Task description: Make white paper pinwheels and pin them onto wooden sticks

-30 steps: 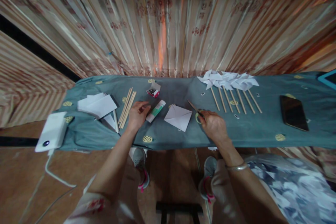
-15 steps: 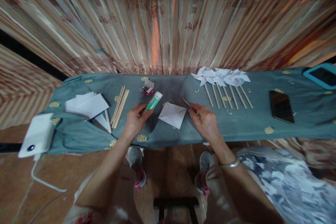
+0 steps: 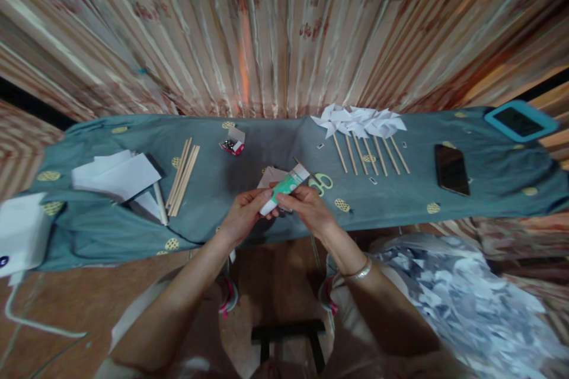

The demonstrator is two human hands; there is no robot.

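Observation:
A green and white glue stick (image 3: 287, 188) is held aslant between my two hands above the cloth. My left hand (image 3: 246, 211) is closed around its lower white end, and my right hand (image 3: 310, 204) pinches it from the right side. Under and behind the hands lies a folded white paper (image 3: 270, 176), mostly hidden. Scissors with light green handles (image 3: 322, 184) rest on the cloth just right of the paper, blades pointing up and left.
White paper pinwheels (image 3: 358, 121) on sticks lie at the back right. Wooden sticks (image 3: 183, 180), paper sheets (image 3: 118, 177) and a white pen-like rod (image 3: 160, 201) lie left. A small open box of pins (image 3: 233, 143) stands behind; a phone (image 3: 451, 169) lies right.
My right hand has put the scissors down on the cloth and come to the glue stick. My left hand has moved right with the glue stick, over the folded paper. The view has shifted.

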